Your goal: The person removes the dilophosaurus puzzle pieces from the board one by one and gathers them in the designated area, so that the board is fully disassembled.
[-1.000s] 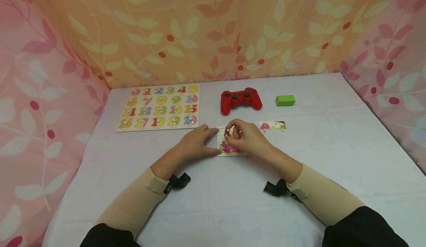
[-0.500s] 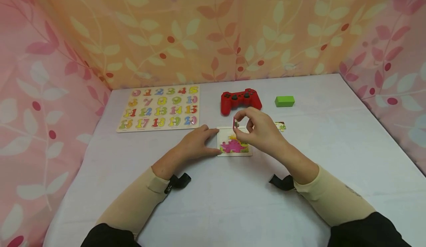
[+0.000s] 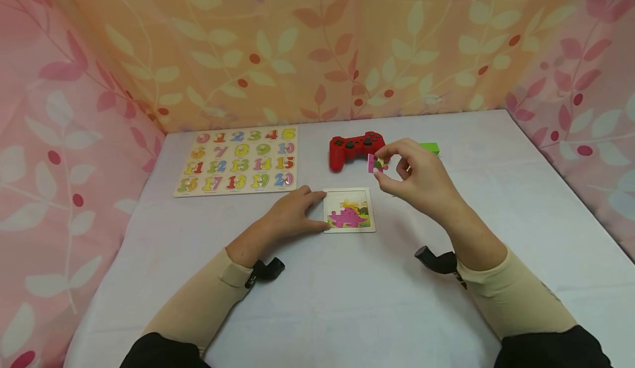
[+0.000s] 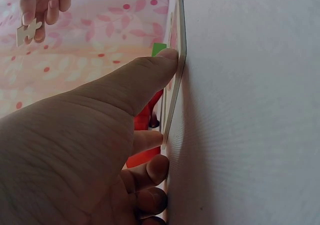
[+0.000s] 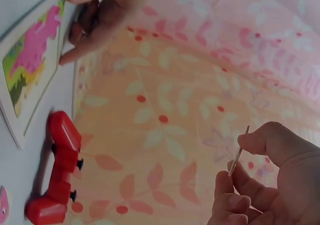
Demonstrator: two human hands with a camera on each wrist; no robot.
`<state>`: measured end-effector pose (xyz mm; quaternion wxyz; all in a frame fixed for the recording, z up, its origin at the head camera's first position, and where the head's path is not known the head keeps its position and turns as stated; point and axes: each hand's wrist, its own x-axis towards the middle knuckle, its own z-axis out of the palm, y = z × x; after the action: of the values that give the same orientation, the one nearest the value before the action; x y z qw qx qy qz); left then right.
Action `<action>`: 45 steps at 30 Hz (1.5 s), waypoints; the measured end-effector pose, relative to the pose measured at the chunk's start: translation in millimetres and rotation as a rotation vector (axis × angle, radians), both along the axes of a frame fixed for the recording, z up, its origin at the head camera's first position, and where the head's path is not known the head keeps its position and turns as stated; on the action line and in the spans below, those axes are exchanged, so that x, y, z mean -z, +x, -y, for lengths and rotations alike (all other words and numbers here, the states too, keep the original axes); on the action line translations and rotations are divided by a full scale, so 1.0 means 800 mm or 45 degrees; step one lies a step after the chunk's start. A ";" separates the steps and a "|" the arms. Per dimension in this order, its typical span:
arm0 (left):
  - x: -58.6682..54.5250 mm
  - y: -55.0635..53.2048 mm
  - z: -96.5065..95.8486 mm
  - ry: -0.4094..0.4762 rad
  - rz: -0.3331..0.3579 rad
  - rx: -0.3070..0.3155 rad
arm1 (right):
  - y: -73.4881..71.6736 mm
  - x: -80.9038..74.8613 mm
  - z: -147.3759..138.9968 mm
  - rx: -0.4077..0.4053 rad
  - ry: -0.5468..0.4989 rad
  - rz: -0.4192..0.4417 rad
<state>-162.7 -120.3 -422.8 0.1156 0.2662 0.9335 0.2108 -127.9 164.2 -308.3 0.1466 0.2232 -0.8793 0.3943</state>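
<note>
A small jigsaw tray (image 3: pixel 334 198) lies flat at the table's middle, with a pink dinosaur partly pieced together and its upper left bare. At its left side my left hand (image 3: pixel 292 212) steadies it, thumb at the near corner and index finger at the far one. My right hand (image 3: pixel 420 179) is raised to the right of the tray, pinching a jigsaw piece (image 3: pixel 371 163) between thumb and index finger. From the left wrist that jigsaw piece (image 4: pixel 27 32) shows its plain back; the right wrist view catches it edge-on. Loose pieces behind the right hand are mostly hidden in the head view.
A red game controller (image 3: pixel 342 149) lies beyond the tray. Behind the right hand, a green block (image 3: pixel 430 147) is partly covered. The wooden number board (image 3: pixel 238 193) occupies the back left. In the right wrist view, part of a pink jigsaw piece (image 5: pixel 3 205) shows at the left edge.
My right hand has lifted away from over the tray, moving right and farther back with the piece still pinched. More of the tray's picture is uncovered. The left hand has stayed put.
</note>
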 end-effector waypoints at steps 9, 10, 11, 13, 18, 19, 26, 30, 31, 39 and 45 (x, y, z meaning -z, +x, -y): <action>0.001 0.000 0.002 0.009 -0.015 0.013 | -0.008 -0.013 -0.030 0.035 0.080 -0.053; 0.001 0.000 0.002 0.013 -0.013 0.011 | -0.009 -0.014 -0.034 0.034 0.098 -0.061; 0.001 0.000 0.001 0.012 -0.010 0.010 | -0.009 -0.015 -0.038 0.033 0.118 -0.068; 0.001 0.000 0.001 0.013 -0.009 0.008 | -0.009 -0.017 -0.045 0.031 0.153 -0.070; 0.000 0.000 0.000 0.005 -0.015 0.005 | -0.009 -0.019 -0.063 0.010 0.226 -0.039; 0.000 0.000 0.000 0.005 -0.013 0.003 | -0.010 -0.018 -0.066 0.003 0.239 -0.026; 0.000 0.000 -0.001 0.000 0.007 -0.007 | -0.019 -0.011 -0.086 0.048 0.391 0.203; 0.000 0.000 -0.001 -0.002 0.005 -0.005 | -0.031 0.001 -0.095 0.050 0.488 0.346; 0.000 0.000 -0.001 -0.002 0.005 -0.006 | -0.034 0.004 -0.097 0.044 0.504 0.363; 0.000 0.000 0.000 -0.002 0.012 -0.011 | -0.057 0.040 -0.103 -0.058 0.545 0.474; 0.000 -0.001 0.000 -0.013 0.006 -0.006 | -0.068 0.065 -0.100 -0.109 0.514 0.573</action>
<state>-163.1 -120.6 -422.7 0.1186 0.2629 0.9349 0.2069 -182.5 244.2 -360.5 -0.1160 0.1916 -0.9401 0.2570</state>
